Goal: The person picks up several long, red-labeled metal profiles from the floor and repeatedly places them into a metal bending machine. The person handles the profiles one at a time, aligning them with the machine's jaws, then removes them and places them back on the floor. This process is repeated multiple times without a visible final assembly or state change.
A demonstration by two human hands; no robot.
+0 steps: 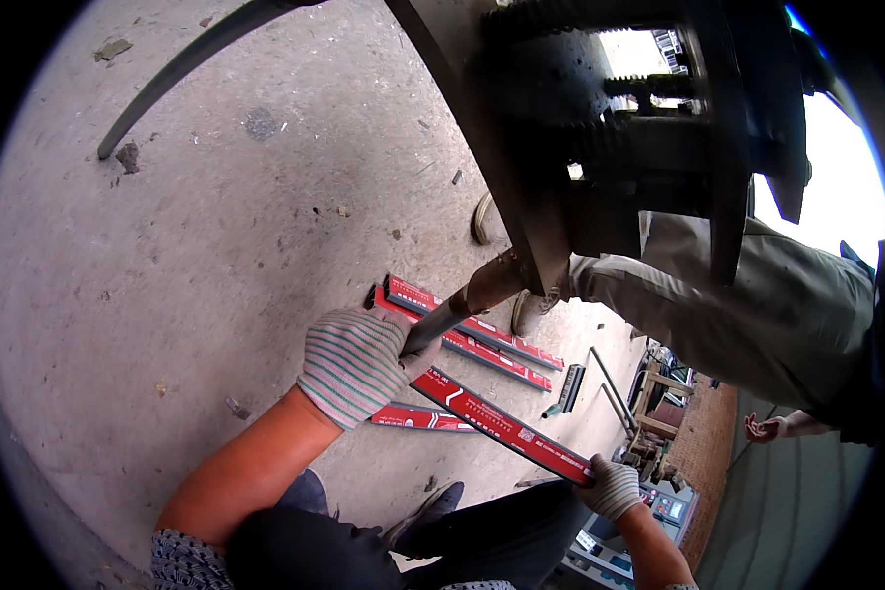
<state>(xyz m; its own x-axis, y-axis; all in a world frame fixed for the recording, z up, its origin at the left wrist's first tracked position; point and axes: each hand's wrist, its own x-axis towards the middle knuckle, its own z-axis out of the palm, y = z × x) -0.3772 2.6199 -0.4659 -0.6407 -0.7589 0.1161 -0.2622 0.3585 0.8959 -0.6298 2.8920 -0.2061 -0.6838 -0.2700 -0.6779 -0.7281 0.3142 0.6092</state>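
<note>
A long, narrow bar with a red printed face and dark edges (501, 423) slants between my hands. My right hand (615, 489), in a pale knitted glove, is closed round its lower right end. My left hand (352, 364), in a striped knitted glove, is closed at the upper left end, where the bar meets the tip of a metal rod (441, 323). The left fingertips are mostly hidden behind the rod and bar. Several similar red bars (492, 356) lie on the ground beyond my hands, and another red bar (413, 417) lies partly under the held one.
A dark machine frame with threaded bolts (649, 128) looms at the upper right, its rod slanting down toward me. Another person in khaki trousers (728, 305) stands close behind it. A curved bar (182, 74) reaches the concrete ground (216, 246) at upper left. A short dark piece (572, 386) lies right of the red bars.
</note>
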